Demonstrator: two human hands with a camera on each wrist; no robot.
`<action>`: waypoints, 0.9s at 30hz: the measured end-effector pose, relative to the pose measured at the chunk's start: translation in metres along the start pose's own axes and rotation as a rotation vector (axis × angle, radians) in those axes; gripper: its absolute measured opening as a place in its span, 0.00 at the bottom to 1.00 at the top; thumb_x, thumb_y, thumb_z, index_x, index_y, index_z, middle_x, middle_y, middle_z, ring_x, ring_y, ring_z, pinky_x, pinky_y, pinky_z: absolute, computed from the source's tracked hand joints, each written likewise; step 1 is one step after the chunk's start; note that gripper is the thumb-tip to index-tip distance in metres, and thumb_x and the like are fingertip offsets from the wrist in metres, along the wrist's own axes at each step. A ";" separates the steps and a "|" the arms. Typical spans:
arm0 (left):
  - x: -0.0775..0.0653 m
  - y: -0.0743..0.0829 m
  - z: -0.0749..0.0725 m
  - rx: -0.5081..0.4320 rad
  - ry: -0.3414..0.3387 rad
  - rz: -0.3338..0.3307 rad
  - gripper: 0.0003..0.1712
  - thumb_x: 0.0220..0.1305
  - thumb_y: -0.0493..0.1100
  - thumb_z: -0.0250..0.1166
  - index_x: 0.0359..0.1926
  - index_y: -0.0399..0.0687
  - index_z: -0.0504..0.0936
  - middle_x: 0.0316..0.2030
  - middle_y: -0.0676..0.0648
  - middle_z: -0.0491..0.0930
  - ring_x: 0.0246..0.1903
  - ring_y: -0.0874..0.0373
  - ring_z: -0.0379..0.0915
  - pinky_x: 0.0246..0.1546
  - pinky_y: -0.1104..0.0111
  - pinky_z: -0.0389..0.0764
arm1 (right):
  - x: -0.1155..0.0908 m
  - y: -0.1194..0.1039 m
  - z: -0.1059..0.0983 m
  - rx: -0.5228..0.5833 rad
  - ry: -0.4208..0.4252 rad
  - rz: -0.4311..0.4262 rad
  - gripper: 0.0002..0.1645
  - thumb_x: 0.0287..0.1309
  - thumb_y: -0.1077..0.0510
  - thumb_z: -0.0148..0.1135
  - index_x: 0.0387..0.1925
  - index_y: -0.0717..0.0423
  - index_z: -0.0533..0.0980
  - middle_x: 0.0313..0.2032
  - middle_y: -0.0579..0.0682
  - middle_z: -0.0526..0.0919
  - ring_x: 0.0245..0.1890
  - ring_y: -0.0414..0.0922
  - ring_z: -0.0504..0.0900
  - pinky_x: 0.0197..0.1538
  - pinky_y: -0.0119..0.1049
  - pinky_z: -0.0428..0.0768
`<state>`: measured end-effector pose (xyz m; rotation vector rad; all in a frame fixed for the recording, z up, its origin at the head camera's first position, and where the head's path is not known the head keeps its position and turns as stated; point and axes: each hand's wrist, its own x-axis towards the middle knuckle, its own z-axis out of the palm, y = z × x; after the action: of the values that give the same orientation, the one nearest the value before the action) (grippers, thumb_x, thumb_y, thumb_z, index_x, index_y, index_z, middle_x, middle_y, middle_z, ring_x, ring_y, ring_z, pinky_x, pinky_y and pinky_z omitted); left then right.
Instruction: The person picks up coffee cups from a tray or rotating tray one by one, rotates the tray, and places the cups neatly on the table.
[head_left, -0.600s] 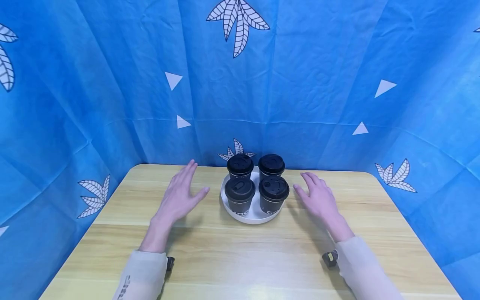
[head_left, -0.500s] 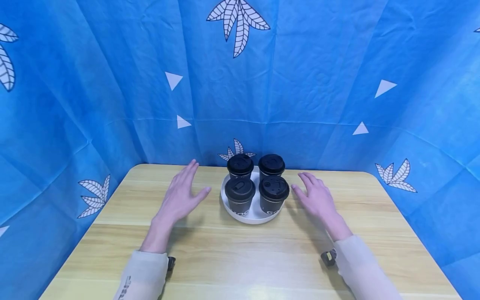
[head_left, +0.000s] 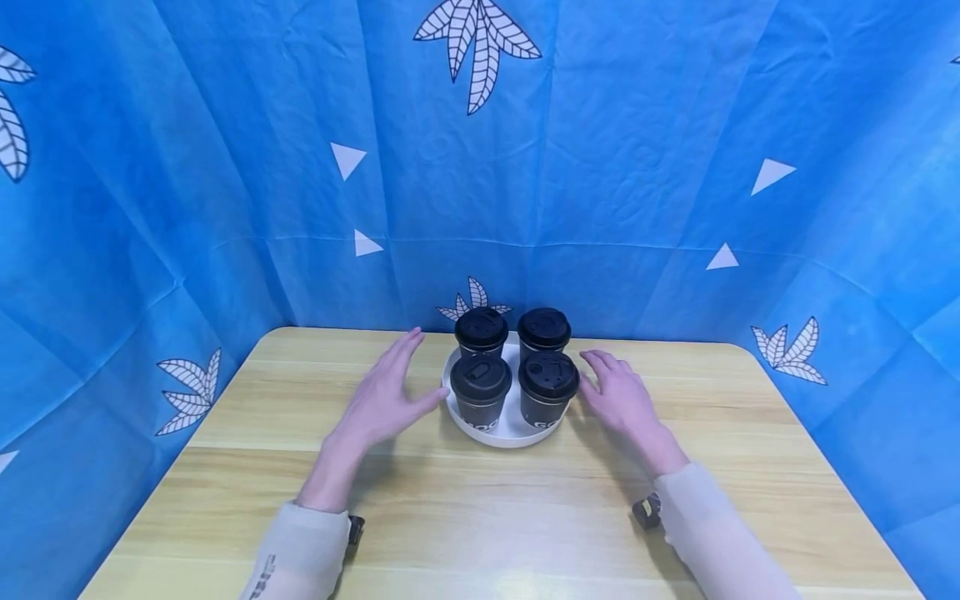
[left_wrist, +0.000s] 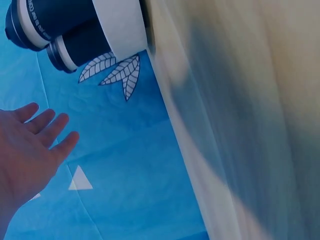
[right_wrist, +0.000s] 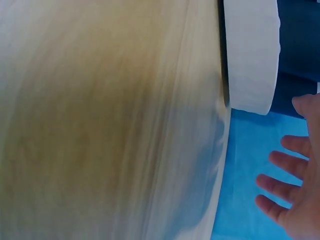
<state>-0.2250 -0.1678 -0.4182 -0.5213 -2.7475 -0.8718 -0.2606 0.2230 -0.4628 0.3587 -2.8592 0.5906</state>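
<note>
Several dark paper coffee cups with black lids stand upright in a round white tray [head_left: 510, 441]. Two are in front, a left cup [head_left: 481, 392] and a right cup [head_left: 550, 392]; behind them are a back left cup [head_left: 482, 331] and a back right cup [head_left: 544, 331]. My left hand [head_left: 384, 403] is at the tray's left, fingers extended and thumb pointing towards the front left cup. On the right side, my right hand [head_left: 619, 397] has its fingertips close to the front right cup; contact cannot be told. The left wrist view shows the left palm [left_wrist: 25, 155] bare, apart from the tray.
A light wooden table [head_left: 480, 517] bears the tray near its back edge. Blue patterned cloth [head_left: 637, 125] hangs behind and along both sides. Bare wood shows in front of the tray.
Both hands have moved inward towards the tray, the left hand rightward and the right hand leftward. The cups and tray have stayed in place.
</note>
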 end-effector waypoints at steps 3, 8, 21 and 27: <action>0.001 0.003 0.004 -0.023 -0.016 0.001 0.60 0.60 0.72 0.68 0.83 0.53 0.52 0.82 0.48 0.52 0.79 0.46 0.50 0.76 0.44 0.60 | 0.001 -0.001 0.002 -0.001 -0.017 0.001 0.35 0.78 0.42 0.49 0.75 0.59 0.66 0.73 0.63 0.69 0.72 0.65 0.66 0.74 0.64 0.62; 0.001 0.008 0.012 -0.061 -0.042 -0.008 0.59 0.57 0.72 0.71 0.79 0.46 0.59 0.77 0.43 0.61 0.75 0.44 0.58 0.73 0.45 0.65 | 0.002 -0.003 0.005 -0.018 -0.029 -0.016 0.35 0.78 0.41 0.48 0.73 0.60 0.68 0.70 0.63 0.72 0.69 0.65 0.69 0.70 0.65 0.68; 0.005 0.011 0.027 -0.190 -0.138 -0.019 0.58 0.52 0.73 0.74 0.75 0.51 0.64 0.71 0.48 0.68 0.71 0.47 0.65 0.70 0.45 0.70 | 0.003 -0.006 0.013 -0.040 -0.046 -0.015 0.32 0.76 0.46 0.51 0.70 0.62 0.71 0.65 0.63 0.76 0.64 0.64 0.72 0.65 0.65 0.72; 0.007 0.009 0.033 -0.235 -0.169 -0.042 0.60 0.50 0.72 0.76 0.75 0.48 0.64 0.69 0.48 0.70 0.68 0.49 0.68 0.68 0.46 0.72 | 0.004 -0.009 0.015 -0.048 -0.045 -0.016 0.31 0.73 0.48 0.53 0.68 0.63 0.72 0.61 0.63 0.78 0.61 0.63 0.74 0.63 0.63 0.74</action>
<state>-0.2315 -0.1400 -0.4379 -0.6054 -2.8310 -1.2231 -0.2644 0.2084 -0.4721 0.3918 -2.9042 0.5169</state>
